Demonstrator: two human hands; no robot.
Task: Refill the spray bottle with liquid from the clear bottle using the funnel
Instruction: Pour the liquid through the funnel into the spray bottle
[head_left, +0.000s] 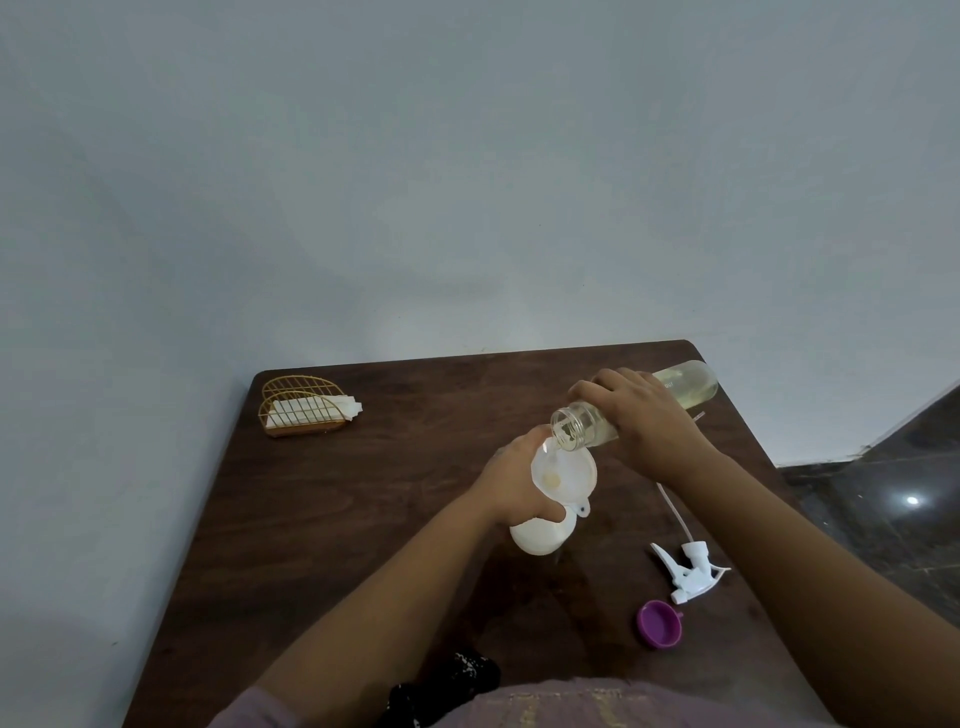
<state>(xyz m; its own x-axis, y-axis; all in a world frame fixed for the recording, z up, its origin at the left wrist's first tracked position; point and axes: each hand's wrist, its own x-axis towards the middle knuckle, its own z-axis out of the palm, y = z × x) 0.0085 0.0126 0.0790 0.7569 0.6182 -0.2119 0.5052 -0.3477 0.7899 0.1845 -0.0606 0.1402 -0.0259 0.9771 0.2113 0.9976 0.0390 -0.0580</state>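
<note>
The clear bottle (675, 395) is gripped around its middle by the right hand (644, 415), its long axis tipped down-left so the open threaded mouth sits just over the rim of the white funnel (563, 475) — pale yellowish liquid is seen inside. The funnel is seated in the opaque white spray bottle (540, 535), whose neck is wrapped by the closed left hand (514, 486) on the dark wooden table (363, 519). The smooth plastic trigger head (685, 569) lies detached to the right.

A dark brown wooden desk (322, 519) stands against a pale wall. Near its far left corner sits a gold wire holder (301, 408) with white napkins (311, 410) in it. A white spray bottle (540, 538) stands on the desk near the middle. To the right lies a white spray head (688, 569) with its thin tube, and just in front of it a purple cap (660, 623). A black patterned thing (447, 680) lies at the near edge.
</note>
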